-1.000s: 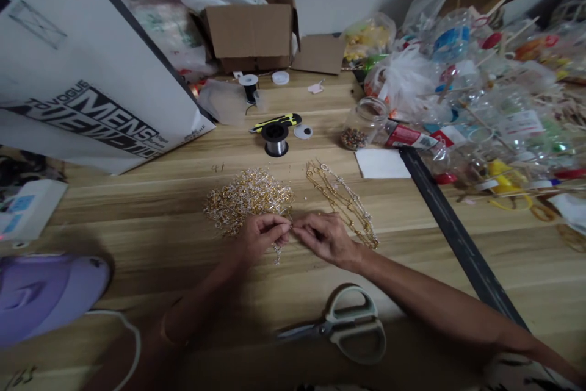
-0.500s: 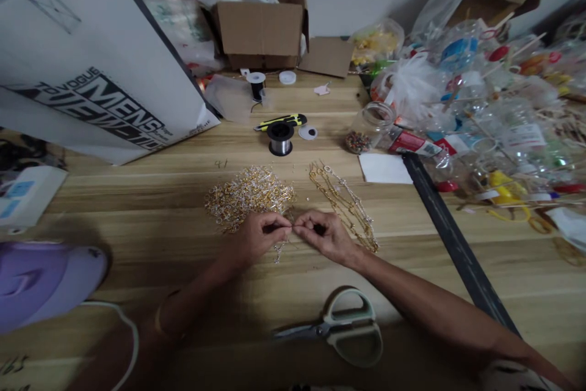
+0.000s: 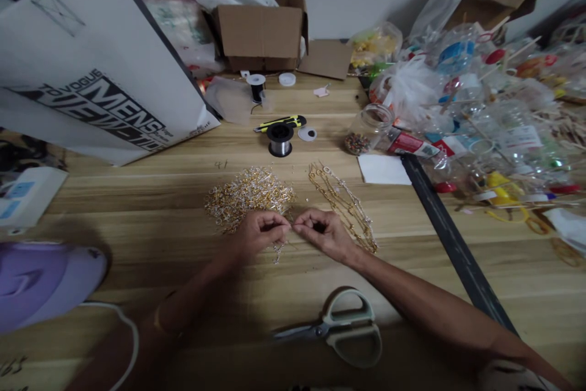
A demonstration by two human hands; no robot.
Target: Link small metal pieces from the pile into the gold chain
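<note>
Over the wooden table (image 3: 412, 232), the left hand (image 3: 264, 229) and right hand (image 3: 326, 235) come close together, finger and thumb pinched on each; what lies between is too small to tell. A heap of gold and silver bits (image 3: 247, 193) lies beside the left, gold and silver chains (image 3: 347, 210) beside the right. Scissors (image 3: 350, 336) lie nearer the person; a wire spool (image 3: 281, 147) stands farther back

A single head-worn camera looks forward and down from near above the wooden tabletop (image 3: 403, 220).

Camera view shifted, fingertips (image 3: 284, 228) perhaps slightly parted
</note>
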